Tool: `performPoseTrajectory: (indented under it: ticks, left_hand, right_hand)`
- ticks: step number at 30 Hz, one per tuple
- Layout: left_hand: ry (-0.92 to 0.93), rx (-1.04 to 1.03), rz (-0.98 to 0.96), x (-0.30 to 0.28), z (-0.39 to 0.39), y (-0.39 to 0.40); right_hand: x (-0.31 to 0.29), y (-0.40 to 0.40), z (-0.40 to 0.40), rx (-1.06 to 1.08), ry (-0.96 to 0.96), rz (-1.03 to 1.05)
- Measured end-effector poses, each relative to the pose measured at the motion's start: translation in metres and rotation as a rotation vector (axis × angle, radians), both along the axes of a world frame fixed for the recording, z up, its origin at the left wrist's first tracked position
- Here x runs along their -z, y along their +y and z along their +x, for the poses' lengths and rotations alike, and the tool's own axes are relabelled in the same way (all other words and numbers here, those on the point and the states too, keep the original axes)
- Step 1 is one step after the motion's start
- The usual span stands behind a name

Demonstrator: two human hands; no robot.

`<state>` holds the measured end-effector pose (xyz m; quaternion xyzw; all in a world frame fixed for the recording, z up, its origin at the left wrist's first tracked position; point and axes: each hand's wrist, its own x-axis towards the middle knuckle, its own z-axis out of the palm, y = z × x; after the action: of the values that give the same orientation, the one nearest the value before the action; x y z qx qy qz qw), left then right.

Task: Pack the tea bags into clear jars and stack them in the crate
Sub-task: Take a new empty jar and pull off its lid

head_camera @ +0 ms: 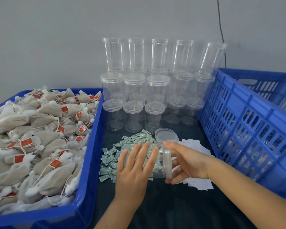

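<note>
A clear jar (157, 147) lies on its side above the dark table, held between both hands. My left hand (134, 164) lies over its body with straight fingers. My right hand (186, 162) grips the jar's lid (168, 162) with curled fingers and thumb. The jar looks empty. Tea bags (40, 134) with red tags fill a blue tub (89, 162) on the left. A blue slotted crate (248, 116) stands tilted on the right.
Stacks of empty clear jars (157, 86) stand against the grey wall at the back. A loose lid (166, 134) lies behind the held jar. Small green-white sachets (109, 161) and white paper slips (200, 182) are scattered under the hands.
</note>
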<state>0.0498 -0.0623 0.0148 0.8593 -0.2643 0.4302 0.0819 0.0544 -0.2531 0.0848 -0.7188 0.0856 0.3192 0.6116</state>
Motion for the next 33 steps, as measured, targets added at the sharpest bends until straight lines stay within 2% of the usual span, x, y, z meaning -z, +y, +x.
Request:
performPoseTrajectory:
  ticks: [2,5,9,13,17,23,26,28,30,32,33]
  left_hand:
    - [0.061,0.014,-0.025,0.000,-0.001,0.000]
    - [0.167,0.039,-0.065,-0.002,-0.003,0.000]
    - [0.313,0.118,-0.130,-0.005,-0.004,0.000]
    - [0.510,0.207,-0.220,-0.008,-0.003,-0.002]
    - [0.798,0.331,-0.326,-0.018,-0.001,0.000]
    - [1.324,0.660,-0.446,-0.034,-0.001,0.013]
    - [1.558,1.019,-0.420,-0.040,0.003,0.014]
    - [1.608,1.226,-0.441,-0.038,0.000,0.004]
    - [1.655,1.191,-0.514,-0.042,0.000,0.003]
    - [1.579,1.261,-0.583,-0.034,0.002,0.005]
    - [1.535,1.319,-0.646,-0.027,0.002,0.004]
  right_hand:
    - [0.002,0.001,-0.001,-0.028,-0.179,-0.101]
    - [-0.003,-0.002,-0.004,-0.206,-0.473,-0.355]
    - [-0.012,-0.008,-0.006,-0.390,-0.718,-0.532]
    - [-0.023,-0.011,-0.006,-0.516,-0.873,-0.644]
    - [-0.038,-0.009,-0.010,-0.632,-0.874,-0.681]
    - [-0.065,-0.009,-0.016,-0.785,-0.764,-0.503]
    - [-0.078,-0.014,-0.012,-0.876,-0.767,-0.379]
    - [-0.073,-0.016,-0.004,-0.885,-0.768,-0.230]
    - [-0.052,-0.010,0.004,-0.783,-0.688,-0.079]
    - [-0.036,-0.008,0.011,-0.604,-0.605,0.155]
    - [-0.035,-0.015,0.014,-0.529,-0.625,0.231]
